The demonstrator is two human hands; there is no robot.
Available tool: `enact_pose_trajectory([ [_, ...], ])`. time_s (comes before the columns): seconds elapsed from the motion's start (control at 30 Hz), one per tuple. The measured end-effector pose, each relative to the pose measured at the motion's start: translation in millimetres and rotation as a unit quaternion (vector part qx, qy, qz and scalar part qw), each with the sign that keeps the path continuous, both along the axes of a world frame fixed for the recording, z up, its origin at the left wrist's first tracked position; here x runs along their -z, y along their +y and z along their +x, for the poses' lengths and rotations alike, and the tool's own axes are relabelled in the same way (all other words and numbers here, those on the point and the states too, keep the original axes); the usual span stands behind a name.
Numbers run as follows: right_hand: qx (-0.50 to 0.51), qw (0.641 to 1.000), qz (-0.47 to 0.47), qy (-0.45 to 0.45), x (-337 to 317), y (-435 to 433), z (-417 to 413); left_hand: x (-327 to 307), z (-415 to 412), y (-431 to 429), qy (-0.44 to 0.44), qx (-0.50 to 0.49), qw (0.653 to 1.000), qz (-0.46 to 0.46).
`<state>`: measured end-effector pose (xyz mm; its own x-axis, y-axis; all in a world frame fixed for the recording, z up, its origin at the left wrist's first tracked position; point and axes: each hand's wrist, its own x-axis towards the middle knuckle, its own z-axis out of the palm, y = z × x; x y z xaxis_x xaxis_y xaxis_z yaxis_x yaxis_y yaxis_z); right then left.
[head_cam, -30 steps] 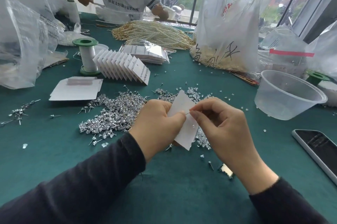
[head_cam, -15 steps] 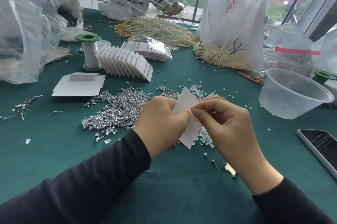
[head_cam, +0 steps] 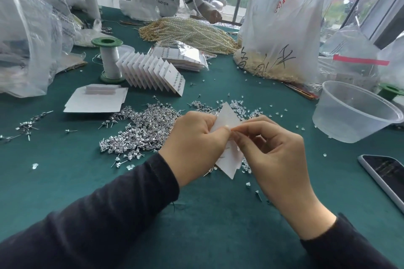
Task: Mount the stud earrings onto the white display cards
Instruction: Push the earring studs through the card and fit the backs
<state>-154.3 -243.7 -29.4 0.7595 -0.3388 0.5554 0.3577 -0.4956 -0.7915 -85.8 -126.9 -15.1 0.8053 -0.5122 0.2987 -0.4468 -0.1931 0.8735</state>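
Note:
My left hand [head_cam: 196, 148] grips a white display card [head_cam: 227, 116] held corner-up above the green table. My right hand [head_cam: 271, 152] pinches at the card's right edge with thumb and forefinger; what sits between those fingertips is too small to see. A few stud posts stick out of the card's lower part. A large heap of silver stud earrings [head_cam: 140, 130] lies just left of my left hand. Clear earring backs [head_cam: 238, 109] are scattered behind the card. A fanned row of filled cards [head_cam: 153, 74] stands further back.
A clear plastic tub [head_cam: 354, 113] stands at the right, a phone [head_cam: 387, 174] nearer the right edge. A green-capped thread spool [head_cam: 108, 60], flat white cards [head_cam: 96, 100], pearl strands [head_cam: 188, 32] and plastic bags [head_cam: 282, 28] fill the back. Another person works across the table.
My right fingertips have closed in against the card's edge, touching my left thumb. The person opposite has lifted a pearl strand.

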Motion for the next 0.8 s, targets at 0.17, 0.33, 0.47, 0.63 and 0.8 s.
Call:
enact_pose_trajectory([
  [0.17, 0.026, 0.999, -0.005, 0.022, -0.7, 0.2, -2.1, -2.0, 0.1, -2.8, 0.041, 0.011, 0.999, -0.014],
  [0.33, 0.018, 1.000, -0.010, 0.021, -2.6, -0.1, -2.3, -2.7, 0.4, -1.8, 0.030, 0.002, 1.000, -0.003],
  [0.47, 0.021, 0.999, -0.039, 0.001, -1.5, 2.4, -1.8, -3.7, 0.0, 0.1, 0.001, -0.004, 1.000, 0.003],
  [0.63, 0.040, 0.995, -0.088, -0.023, 1.3, 5.5, -3.6, -7.5, 1.2, 3.0, 0.049, 0.032, 0.998, -0.004],
  [0.8, 0.049, 0.998, -0.038, -0.021, -1.7, -0.7, 0.0, -26.2, 20.0, 16.0, 0.219, 0.148, 0.964, 0.036],
])
